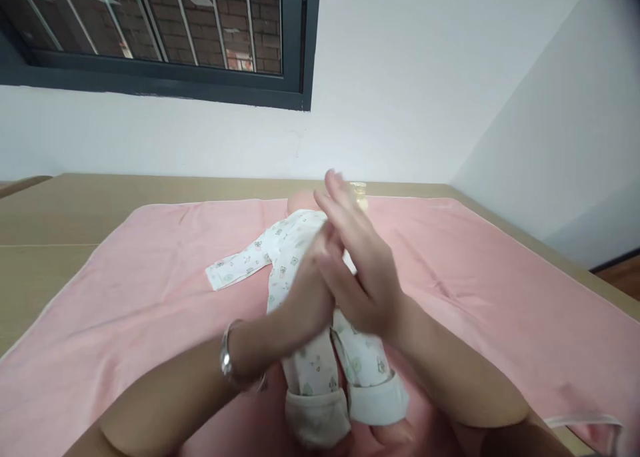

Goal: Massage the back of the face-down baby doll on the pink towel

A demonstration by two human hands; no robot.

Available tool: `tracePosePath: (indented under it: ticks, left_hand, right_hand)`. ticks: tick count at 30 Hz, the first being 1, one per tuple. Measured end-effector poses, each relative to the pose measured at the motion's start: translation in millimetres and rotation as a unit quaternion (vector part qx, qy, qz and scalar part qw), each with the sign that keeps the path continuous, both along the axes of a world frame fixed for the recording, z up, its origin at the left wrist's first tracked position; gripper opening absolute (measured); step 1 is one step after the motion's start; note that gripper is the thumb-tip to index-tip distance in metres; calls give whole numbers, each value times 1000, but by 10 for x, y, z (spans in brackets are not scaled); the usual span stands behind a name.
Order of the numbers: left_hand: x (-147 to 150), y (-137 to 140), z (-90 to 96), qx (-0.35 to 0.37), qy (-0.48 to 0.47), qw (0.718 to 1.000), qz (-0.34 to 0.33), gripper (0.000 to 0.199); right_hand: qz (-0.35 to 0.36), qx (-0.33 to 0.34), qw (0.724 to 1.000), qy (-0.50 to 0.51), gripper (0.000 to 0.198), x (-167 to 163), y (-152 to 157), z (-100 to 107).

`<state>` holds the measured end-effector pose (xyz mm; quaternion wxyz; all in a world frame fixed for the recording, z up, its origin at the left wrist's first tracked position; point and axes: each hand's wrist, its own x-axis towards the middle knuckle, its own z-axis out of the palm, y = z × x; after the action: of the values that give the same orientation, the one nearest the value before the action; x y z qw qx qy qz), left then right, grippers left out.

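Above a clothed doll (285,260), the outstretched right hand (373,280) meets the left hand (307,294), the latter's grip unclear through blur; bare pink blanket (165,277) flanks them, short of the table's (55,217) far edge.

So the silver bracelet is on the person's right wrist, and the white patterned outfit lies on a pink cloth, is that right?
Not quite: the silver bracelet is on the person's left wrist, not the right wrist, as the head view shows. The white patterned outfit does lie on a pink cloth.
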<state>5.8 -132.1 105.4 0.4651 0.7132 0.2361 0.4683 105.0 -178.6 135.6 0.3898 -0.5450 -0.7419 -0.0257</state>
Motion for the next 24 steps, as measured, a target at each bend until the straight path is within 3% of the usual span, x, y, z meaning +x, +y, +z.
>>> tracePosePath:
  ticks: [2,4,6,8,11,16,20,24]
  left_hand:
    - [131,383,-126,-29,-17,995,89,35]
    - [194,792,-326,-51,31,975,216,40]
    - [176,1115,-548,-54,52,963,259,45]
    - [122,1299,-737,-41,71,963,255,43]
    - [68,1371,-900,-20,93,966,241,40]
    - [60,1371,-952,-10,112,962,251,41]
    - [50,1397,-988,-13,112,957,267,40]
    - [49,1410,-1050,-8,112,952,286,42]
  right_hand:
    - [-5,-57,997,53,57,66,356,-140]
    - [-36,-128,991,16,55,98,675,-343]
    - [-25,-148,989,-12,51,116,911,-557]
    - [-13,-162,986,-40,49,154,1056,-730]
    - [-41,-174,982,-67,50,267,1142,-859]
    - [-106,-198,970,-91,64,333,1029,-868]
    - [-29,-180,973,-138,58,190,895,-858]
    - [37,-172,972,-156,55,204,1033,-836]
